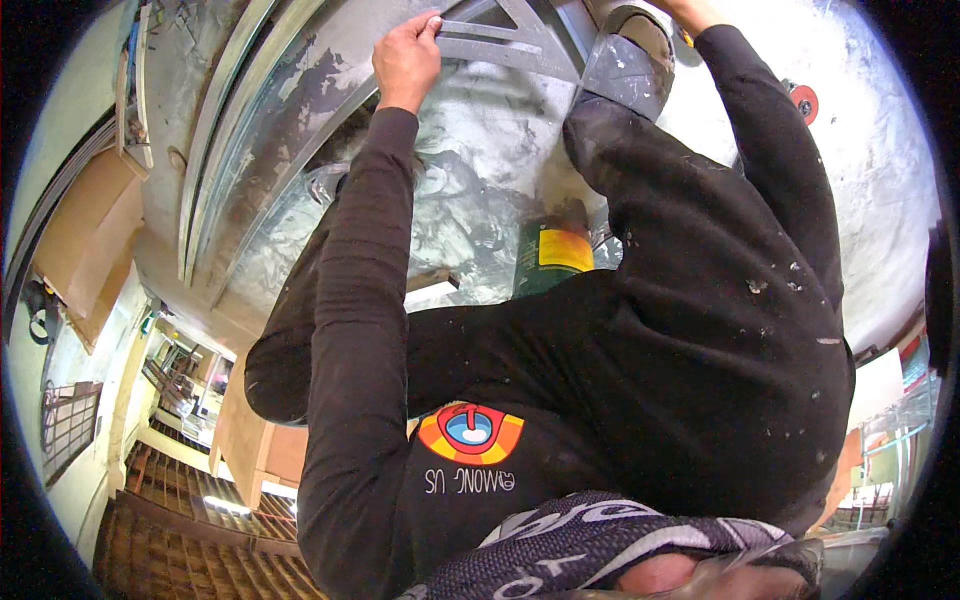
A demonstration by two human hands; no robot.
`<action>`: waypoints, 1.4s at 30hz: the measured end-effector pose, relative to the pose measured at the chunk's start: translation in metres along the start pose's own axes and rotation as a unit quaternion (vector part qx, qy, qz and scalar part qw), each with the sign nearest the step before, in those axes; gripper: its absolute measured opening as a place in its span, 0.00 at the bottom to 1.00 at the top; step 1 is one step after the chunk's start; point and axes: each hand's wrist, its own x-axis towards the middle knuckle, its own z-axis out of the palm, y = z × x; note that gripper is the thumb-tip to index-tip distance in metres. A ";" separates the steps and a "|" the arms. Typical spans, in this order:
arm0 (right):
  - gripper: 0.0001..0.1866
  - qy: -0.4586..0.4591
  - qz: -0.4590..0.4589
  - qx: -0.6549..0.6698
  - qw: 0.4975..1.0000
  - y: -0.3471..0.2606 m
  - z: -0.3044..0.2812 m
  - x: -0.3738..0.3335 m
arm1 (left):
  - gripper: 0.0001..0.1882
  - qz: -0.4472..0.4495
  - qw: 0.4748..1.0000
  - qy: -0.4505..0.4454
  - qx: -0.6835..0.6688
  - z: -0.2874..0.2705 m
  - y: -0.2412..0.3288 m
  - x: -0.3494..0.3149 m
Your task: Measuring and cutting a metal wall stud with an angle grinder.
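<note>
At the top of the head view, my left hand (408, 62) is closed, thumb and fingers pinching the end of a grey metal set square (530, 58). The square is a flat triangular frame with long slots. It lies over a metal profile beside my sandalled foot (632, 72). My right hand (690, 12) reaches past the foot at the upper edge. Its fingers are cut off by the picture's rim, so what they hold is hidden. A small yellow-orange part of something shows just below that hand.
Long metal profiles (225, 110) run along the floor at the left. A red disc (803, 103) lies at the right. Between my legs is a dark green object with a yellow label (563, 250). A short white-faced piece (432, 289) lies near my left forearm. Wooden boards (95, 240) stand far left.
</note>
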 end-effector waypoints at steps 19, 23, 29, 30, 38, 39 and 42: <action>0.17 -0.084 0.148 0.239 0.956 -0.116 -0.008 -0.087 | 0.15 0.052 0.998 0.039 0.007 0.005 0.017 0.011; 0.14 -0.093 0.138 0.216 0.962 -0.118 -0.002 -0.087 | 0.15 0.052 0.998 0.036 0.013 0.007 0.016 0.012; 0.13 -0.110 0.144 0.212 0.960 -0.118 -0.002 -0.088 | 0.15 0.068 0.996 0.046 0.016 0.010 0.011 0.013; 0.13 -0.104 0.146 0.213 0.961 -0.118 -0.001 -0.088 | 0.15 0.069 0.996 0.045 0.017 0.011 0.010 0.013; 0.13 -0.095 0.143 0.213 0.962 -0.116 0.003 -0.089 | 0.14 0.075 0.995 0.056 0.020 0.011 0.011 0.012; 0.13 -0.088 0.142 0.221 0.961 -0.116 0.003 -0.089 | 0.14 0.075 0.995 0.056 0.019 0.011 0.011 0.012; 0.12 -0.100 0.145 0.212 0.961 -0.116 0.004 -0.088 | 0.14 0.077 0.995 0.056 0.009 0.011 0.012 0.013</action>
